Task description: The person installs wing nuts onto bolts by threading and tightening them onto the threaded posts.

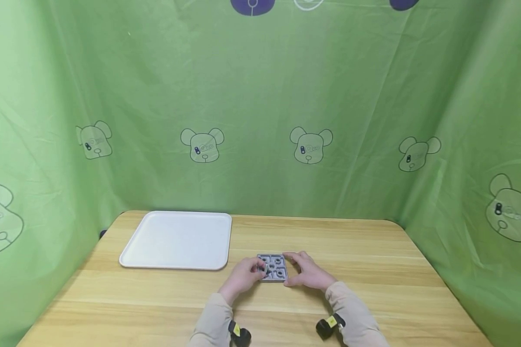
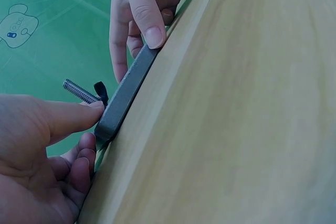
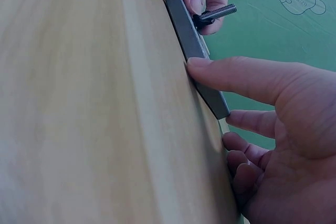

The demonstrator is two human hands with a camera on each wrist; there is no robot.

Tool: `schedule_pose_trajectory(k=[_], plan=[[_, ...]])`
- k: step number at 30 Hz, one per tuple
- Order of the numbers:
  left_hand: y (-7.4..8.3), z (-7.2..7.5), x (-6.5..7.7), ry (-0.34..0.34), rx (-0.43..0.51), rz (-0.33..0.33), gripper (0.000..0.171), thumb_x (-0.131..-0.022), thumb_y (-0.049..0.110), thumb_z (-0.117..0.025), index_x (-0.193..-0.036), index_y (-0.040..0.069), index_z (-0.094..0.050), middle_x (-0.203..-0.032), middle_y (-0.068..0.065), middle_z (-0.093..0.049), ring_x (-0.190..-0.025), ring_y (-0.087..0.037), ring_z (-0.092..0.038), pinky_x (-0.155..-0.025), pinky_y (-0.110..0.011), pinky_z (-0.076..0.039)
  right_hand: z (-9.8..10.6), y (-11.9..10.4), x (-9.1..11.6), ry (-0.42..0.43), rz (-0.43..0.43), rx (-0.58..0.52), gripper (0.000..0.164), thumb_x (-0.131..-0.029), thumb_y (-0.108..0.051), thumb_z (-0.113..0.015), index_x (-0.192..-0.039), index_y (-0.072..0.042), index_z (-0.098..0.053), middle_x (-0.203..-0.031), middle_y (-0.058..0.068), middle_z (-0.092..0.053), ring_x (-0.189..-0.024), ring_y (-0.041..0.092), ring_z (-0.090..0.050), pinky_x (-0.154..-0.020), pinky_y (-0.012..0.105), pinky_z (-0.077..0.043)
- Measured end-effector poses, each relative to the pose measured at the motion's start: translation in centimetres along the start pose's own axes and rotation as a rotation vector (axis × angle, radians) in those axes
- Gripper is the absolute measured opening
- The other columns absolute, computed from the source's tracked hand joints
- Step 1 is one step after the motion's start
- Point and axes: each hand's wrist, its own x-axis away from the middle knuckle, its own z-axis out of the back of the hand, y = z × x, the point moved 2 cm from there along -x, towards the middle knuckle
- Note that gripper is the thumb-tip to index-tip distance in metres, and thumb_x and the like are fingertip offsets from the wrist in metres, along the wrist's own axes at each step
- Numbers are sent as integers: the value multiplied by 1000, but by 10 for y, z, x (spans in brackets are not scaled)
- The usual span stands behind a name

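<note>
A square grey metal plate (image 1: 275, 274) with recesses and several holes lies on the wooden table. On its left part is a threaded bolt (image 2: 79, 92) with a black wing nut (image 2: 101, 92) at its base, the bolt's bare end sticking up. My left hand (image 1: 245, 274) pinches the wing nut between thumb and index finger, its other fingers curled beside the plate. From the opposite side, my right hand (image 1: 307, 273) grips the plate's right edge, thumb on the near side and fingers at the far corner. The left fingers partly hide the wing nut in the head view.
A white tray (image 1: 178, 240) lies at the back left of the wooden table (image 1: 330, 241). A green curtain (image 1: 260, 183) with bear prints hangs behind the table and along both sides.
</note>
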Motion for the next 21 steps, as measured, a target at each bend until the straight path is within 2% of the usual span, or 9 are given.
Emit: schedule_pose_trajectory(k=[6,11,14,21], plan=[[0,0,0,-3,8,3,14,-87,10,-67,-101,7,-68,-78,0,-51,-72,-11,-44,-65,-25,-36,0,0,0,0,5,6,86,-69,-29,-82,-143,-7,-44,-117,15,-49,-110,28,-49,-99,58,-41],[-4,1,0,-3,95,54,18,-88,9,-65,-105,5,-61,-80,1,-52,-72,-11,-47,-66,-23,-39,-1,2,1,-1,3,9,86,-70,-30,-82,-143,-7,-44,-117,15,-49,-110,27,-48,-99,58,-40],[-6,1,1,0,143,79,16,-87,8,-66,-100,4,-57,-80,0,-53,-73,-12,-48,-66,-23,-40,-1,3,0,1,8,10,86,-70,-30,-83,-144,-7,-44,-117,14,-49,-110,27,-48,-98,57,-41],[-6,1,0,-7,146,78,11,-84,6,-67,-91,7,-58,-81,0,-54,-75,-14,-49,-69,-25,-41,-1,3,0,2,-1,-2,86,-70,-31,-83,-144,-8,-44,-118,14,-49,-111,27,-49,-99,57,-41]])
